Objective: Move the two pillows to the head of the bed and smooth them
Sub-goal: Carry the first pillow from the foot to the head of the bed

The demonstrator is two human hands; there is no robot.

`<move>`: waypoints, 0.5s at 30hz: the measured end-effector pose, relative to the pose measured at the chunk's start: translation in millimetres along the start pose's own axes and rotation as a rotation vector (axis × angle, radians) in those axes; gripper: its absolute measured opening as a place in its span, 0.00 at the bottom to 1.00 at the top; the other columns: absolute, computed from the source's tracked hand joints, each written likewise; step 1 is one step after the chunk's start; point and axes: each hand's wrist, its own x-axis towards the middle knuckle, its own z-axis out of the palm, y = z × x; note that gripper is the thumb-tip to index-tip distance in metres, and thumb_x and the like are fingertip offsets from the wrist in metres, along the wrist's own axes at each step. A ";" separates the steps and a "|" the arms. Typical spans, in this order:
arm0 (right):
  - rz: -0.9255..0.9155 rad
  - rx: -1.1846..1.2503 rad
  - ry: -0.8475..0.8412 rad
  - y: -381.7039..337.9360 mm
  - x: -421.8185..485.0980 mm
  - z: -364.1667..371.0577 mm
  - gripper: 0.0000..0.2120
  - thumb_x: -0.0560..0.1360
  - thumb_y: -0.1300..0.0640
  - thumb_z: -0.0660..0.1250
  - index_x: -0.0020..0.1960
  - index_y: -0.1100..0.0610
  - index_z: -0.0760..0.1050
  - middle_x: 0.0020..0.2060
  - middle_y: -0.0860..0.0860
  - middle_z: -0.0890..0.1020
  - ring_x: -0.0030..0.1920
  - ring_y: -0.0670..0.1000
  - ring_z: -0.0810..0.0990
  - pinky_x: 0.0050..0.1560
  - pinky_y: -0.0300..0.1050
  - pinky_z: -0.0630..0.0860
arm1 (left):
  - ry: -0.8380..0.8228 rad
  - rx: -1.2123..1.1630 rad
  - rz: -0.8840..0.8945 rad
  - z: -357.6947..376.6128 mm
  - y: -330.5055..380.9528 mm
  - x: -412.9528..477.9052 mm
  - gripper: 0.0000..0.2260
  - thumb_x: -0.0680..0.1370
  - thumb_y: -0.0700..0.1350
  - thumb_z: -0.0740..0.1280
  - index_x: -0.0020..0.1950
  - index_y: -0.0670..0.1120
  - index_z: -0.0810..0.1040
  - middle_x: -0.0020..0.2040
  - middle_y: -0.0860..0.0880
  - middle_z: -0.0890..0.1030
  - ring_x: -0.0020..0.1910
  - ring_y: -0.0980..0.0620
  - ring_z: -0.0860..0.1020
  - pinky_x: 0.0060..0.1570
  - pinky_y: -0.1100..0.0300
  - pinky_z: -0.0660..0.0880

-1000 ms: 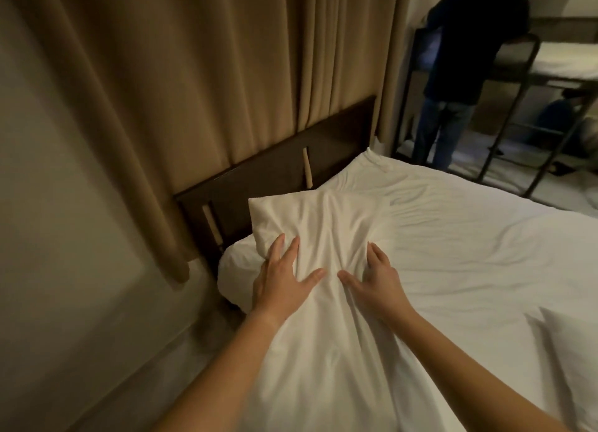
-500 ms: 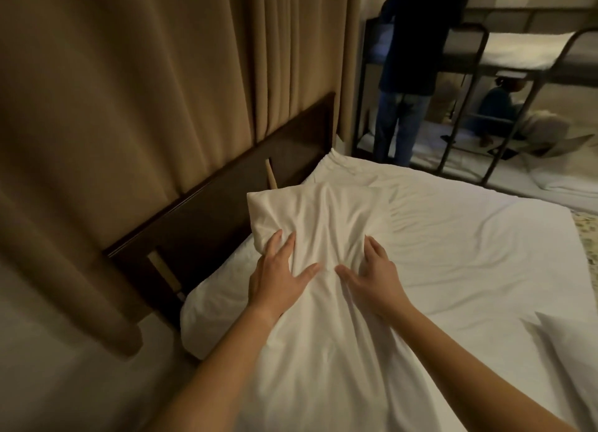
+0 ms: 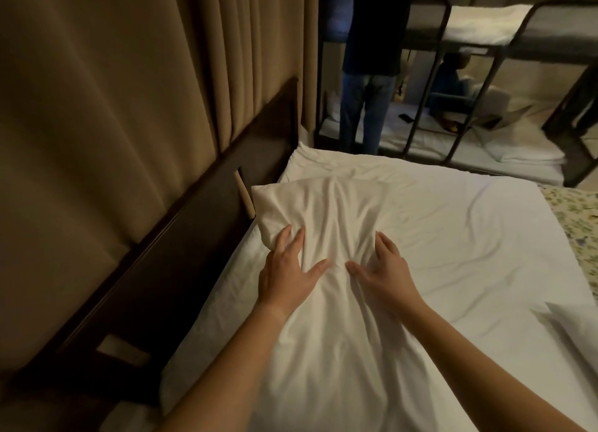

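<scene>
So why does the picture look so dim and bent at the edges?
Head view: warm, low room light leaves the dark wooden headboard nearly black, while the white pillow stays readable with soft creases; the wide-angle lens curves the beige curtain and metal bunk bed.

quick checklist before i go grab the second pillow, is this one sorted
1. First pillow lies along the dark headboard: ok.
2. Its surface smooth: not ok, creases bunch between the hands.
3. Left hand flat and open on it: ok.
4. Right hand flat and open on it: ok.
5. Second pillow at the head: not ok, only a corner shows at the right edge, away from the headboard.
6. White sheet between the two pillows bare: ok.
</scene>
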 end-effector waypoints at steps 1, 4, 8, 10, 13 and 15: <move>0.000 0.008 0.006 -4.2 8.3 3.7 0.45 0.76 0.40 0.75 0.85 0.56 0.61 0.83 0.54 0.64 0.82 0.57 0.64 0.81 0.58 0.63 | -0.001 -0.002 0.006 -2.2 -5.2 10.0 0.43 0.75 0.75 0.65 0.85 0.56 0.62 0.86 0.54 0.56 0.81 0.46 0.66 0.71 0.46 0.73; -0.003 0.008 0.014 -9.8 32.5 15.3 0.45 0.76 0.39 0.75 0.85 0.56 0.62 0.83 0.54 0.64 0.82 0.57 0.64 0.81 0.59 0.64 | -0.011 -0.011 0.017 -3.1 -18.8 36.7 0.44 0.74 0.75 0.64 0.85 0.56 0.63 0.86 0.54 0.56 0.80 0.45 0.67 0.71 0.45 0.74; -0.002 -0.001 0.013 -5.0 68.4 28.4 0.46 0.77 0.37 0.74 0.86 0.55 0.59 0.84 0.53 0.62 0.82 0.58 0.63 0.82 0.58 0.63 | -0.006 -0.002 0.025 7.6 -29.3 71.9 0.41 0.77 0.70 0.69 0.85 0.55 0.63 0.86 0.54 0.56 0.80 0.45 0.66 0.72 0.46 0.72; -0.008 0.019 0.019 2.4 88.8 34.7 0.46 0.77 0.38 0.74 0.86 0.54 0.58 0.84 0.52 0.62 0.82 0.57 0.62 0.82 0.58 0.62 | 0.001 0.003 0.026 16.3 -32.5 89.8 0.41 0.77 0.70 0.69 0.85 0.55 0.63 0.86 0.53 0.56 0.82 0.46 0.64 0.73 0.46 0.70; -0.018 0.030 0.004 21.9 124.3 42.6 0.47 0.75 0.35 0.72 0.86 0.54 0.59 0.84 0.51 0.63 0.82 0.56 0.63 0.81 0.60 0.63 | 0.007 0.003 0.018 36.5 -35.8 119.8 0.42 0.76 0.72 0.68 0.85 0.55 0.63 0.86 0.53 0.57 0.82 0.47 0.63 0.75 0.46 0.70; -0.015 0.043 -0.003 40.9 150.7 45.6 0.48 0.73 0.31 0.70 0.85 0.51 0.59 0.83 0.50 0.64 0.81 0.56 0.65 0.80 0.60 0.66 | 0.015 0.010 0.002 55.9 -34.1 140.4 0.42 0.76 0.72 0.68 0.85 0.55 0.63 0.86 0.54 0.56 0.82 0.47 0.63 0.75 0.46 0.70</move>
